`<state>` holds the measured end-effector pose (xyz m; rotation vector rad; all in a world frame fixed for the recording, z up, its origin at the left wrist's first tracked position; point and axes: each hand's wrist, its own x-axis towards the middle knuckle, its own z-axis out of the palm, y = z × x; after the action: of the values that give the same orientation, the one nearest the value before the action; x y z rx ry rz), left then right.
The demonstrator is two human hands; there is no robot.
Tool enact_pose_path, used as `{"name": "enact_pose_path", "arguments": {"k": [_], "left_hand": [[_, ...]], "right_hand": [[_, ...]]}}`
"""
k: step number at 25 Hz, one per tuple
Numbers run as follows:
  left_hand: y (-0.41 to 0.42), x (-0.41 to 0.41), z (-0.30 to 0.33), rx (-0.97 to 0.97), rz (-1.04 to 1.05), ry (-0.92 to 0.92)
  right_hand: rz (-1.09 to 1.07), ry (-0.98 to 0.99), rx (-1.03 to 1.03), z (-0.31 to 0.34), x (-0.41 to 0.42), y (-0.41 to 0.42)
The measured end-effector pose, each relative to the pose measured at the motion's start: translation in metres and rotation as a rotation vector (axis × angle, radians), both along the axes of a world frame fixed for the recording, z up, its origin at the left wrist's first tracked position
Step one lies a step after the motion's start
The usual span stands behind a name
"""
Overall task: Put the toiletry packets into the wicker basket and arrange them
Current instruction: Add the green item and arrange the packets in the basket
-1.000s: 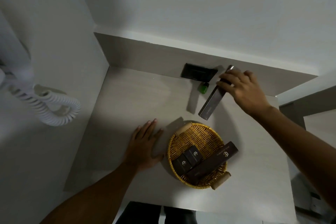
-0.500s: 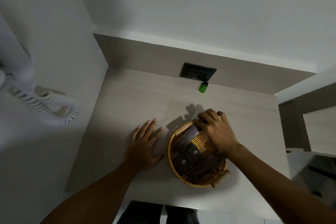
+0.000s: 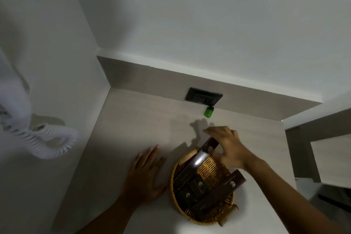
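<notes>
The wicker basket (image 3: 211, 169) sits on the pale counter near its front edge. Inside it lie two small dark packets (image 3: 199, 184) side by side. A long dark packet (image 3: 218, 194) lies across the basket with one end over the right rim. A second long dark packet (image 3: 195, 161) rests along the basket's left side, its far end sticking out past the rim. My right hand (image 3: 228, 146) holds that far end with the fingers curled over it. My left hand (image 3: 146, 175) lies flat on the counter just left of the basket, holding nothing.
A small green bottle (image 3: 208, 111) stands at the back wall under a black wall socket (image 3: 203, 97). A white coiled cord (image 3: 47, 142) hangs on the left wall. The counter (image 3: 133, 129) ends at the right, beside lower furniture (image 3: 330, 159).
My right hand brought the second long packet from the back of the counter into the basket and now holds its far end. The left hand stayed flat on the counter.
</notes>
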<state>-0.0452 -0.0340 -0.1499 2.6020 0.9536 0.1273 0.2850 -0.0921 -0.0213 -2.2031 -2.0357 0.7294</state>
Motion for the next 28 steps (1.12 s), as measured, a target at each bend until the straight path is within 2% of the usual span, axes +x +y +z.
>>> {"name": "enact_pose_path", "arguments": {"k": [2,4,6,8,11,13,17,20,22,25,28], "left_hand": [[-0.001,-0.001,0.002,0.003,0.002,0.009],[-0.002,0.000,0.006,0.001,0.002,0.029],[-0.002,0.000,0.009,-0.010,0.008,0.037],[-0.001,0.001,0.009,-0.021,0.013,0.052],[0.000,0.002,0.007,-0.024,0.010,0.068],[-0.001,0.002,0.007,-0.014,0.000,0.064],[0.000,0.002,0.008,0.007,0.006,0.017],[-0.002,0.002,0.010,-0.005,0.023,0.025],[-0.003,0.002,0.010,-0.015,0.026,0.029],[-0.004,0.001,0.011,-0.011,0.030,0.038],[-0.003,0.002,0.012,0.003,0.021,0.041]], "right_hand": [[-0.217,0.102,0.096,-0.005,0.018,0.025],[-0.520,0.164,0.146,-0.019,0.028,0.056],[-0.857,0.254,0.042,-0.040,0.032,0.083],[-0.987,0.274,-0.024,-0.056,0.033,0.098],[-0.971,0.197,-0.030,-0.060,0.037,0.102],[-0.967,0.244,0.036,-0.047,0.040,0.084],[-0.941,0.401,0.334,-0.004,0.017,0.008],[-0.780,0.377,0.329,0.006,-0.023,-0.049],[-0.621,0.221,0.244,-0.001,-0.047,-0.071],[-0.459,-0.132,0.095,-0.015,-0.070,-0.082],[-0.438,-0.271,0.022,-0.025,-0.076,-0.082]]}}
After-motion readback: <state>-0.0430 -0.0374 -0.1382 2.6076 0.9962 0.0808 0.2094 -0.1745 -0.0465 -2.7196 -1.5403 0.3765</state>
